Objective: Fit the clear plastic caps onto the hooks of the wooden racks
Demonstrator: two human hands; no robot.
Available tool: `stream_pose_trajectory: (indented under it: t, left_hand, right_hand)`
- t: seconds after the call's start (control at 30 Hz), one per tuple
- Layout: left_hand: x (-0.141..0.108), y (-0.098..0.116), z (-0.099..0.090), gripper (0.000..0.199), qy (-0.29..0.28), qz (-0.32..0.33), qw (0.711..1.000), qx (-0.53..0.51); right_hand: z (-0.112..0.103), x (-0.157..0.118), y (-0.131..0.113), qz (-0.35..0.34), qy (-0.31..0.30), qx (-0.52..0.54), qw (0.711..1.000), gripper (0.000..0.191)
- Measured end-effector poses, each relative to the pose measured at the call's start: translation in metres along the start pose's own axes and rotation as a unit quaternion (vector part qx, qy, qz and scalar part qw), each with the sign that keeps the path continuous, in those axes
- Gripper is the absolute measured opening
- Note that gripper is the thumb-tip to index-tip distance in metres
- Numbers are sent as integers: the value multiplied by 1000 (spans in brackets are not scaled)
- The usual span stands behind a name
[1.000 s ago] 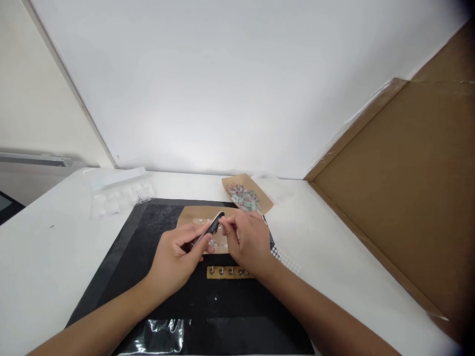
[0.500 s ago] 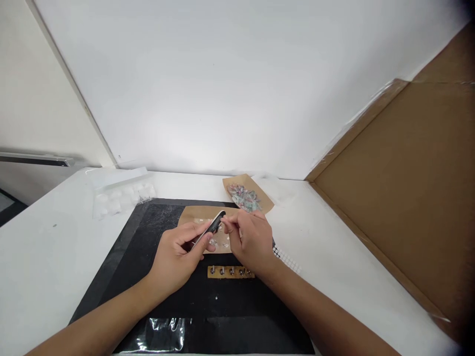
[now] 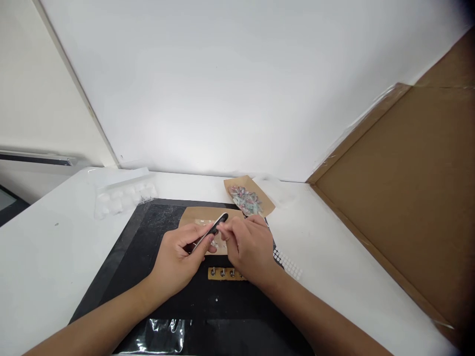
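Note:
In my left hand [image 3: 180,249] I grip a nail file [image 3: 218,223], slim and round-ended with a black face and a pale edge, tilted up to the right. My right hand [image 3: 250,247] has its fingers curled and pinched at the file's black face. Whatever sits between those fingertips is too small and hidden to name. Under both hands lies a brown paper tray [image 3: 189,215] with small clear and white pieces in it, partly covered. Closer to me is a wooden strip [image 3: 217,278] carrying a row of small metal posts; my right wrist hides its right end.
A second brown tray [image 3: 267,201] at the back holds many small translucent pieces. To the right lies a sheet of white dots [image 3: 291,267]. A clear plastic package [image 3: 122,198] sits back left. The black mat [image 3: 148,277] covers the middle; a cardboard panel [image 3: 401,188] stands right.
My right fingertips have shifted slightly down along the file. The right forearm now covers more of the wooden strip. My left hand keeps its grip, and the view has moved a little.

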State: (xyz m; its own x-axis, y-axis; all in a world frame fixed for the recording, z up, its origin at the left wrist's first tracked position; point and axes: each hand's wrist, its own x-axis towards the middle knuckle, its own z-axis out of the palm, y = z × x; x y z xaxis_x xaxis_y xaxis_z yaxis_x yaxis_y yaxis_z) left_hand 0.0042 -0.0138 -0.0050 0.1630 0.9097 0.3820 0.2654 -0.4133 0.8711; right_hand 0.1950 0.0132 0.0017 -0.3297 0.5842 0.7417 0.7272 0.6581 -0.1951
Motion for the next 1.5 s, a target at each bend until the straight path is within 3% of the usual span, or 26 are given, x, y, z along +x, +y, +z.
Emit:
stream_pose_trajectory:
  t: [0.1,0.27,0.4,0.57,0.7,0.87,1.0,1.13,1.27,1.4,1.5]
  left_hand:
    - [0,-2,0,31,5,-4,1000,-1]
    - [0,-5,0,31,-12,-17,999,-29]
    - [0,-3,-1,32,-7,-21,999,-31]
    - [0,-3,0,31,-14,-12,1000,-24]
    - [0,-1,1,32,-18,-16,998,-52]
    - [0,-2,2,32,-30,-20,997,-63]
    - [0,-6,1,32,-19,-8,999,-33]
    - [1,-7,0,32,-20,8,1000,-16]
    - [2,-8,-1,32,-7,15,1000,0]
    - [2,-6,-3,31,-10,18,1000,6]
    - [2,-4,-4,32,-5,19,1000,1]
  right_hand:
    - [2,-1,0,7,9,-2,1000,27]
    - [4,-1,-4,-46,-4,-42,998,34]
    - [2,0,-3,-4,34,-60,998,27]
    - [2,-3,-3,4,-17,-8,1000,32]
    - [0,-3,-1,61,6,8,998,25]
    - [-3,-4,-2,20,-28,11,999,28]
    - [-3,-3,-1,40,-14,-3,999,24]
    - [-2,-4,0,19,-43,19,999,29]
    - [-1,-4,2,36,-18,9,999,25]
    - [-1,-4,1,27,-48,58,997,27]
    - [-1,-4,0,49,-34,65,996,25]
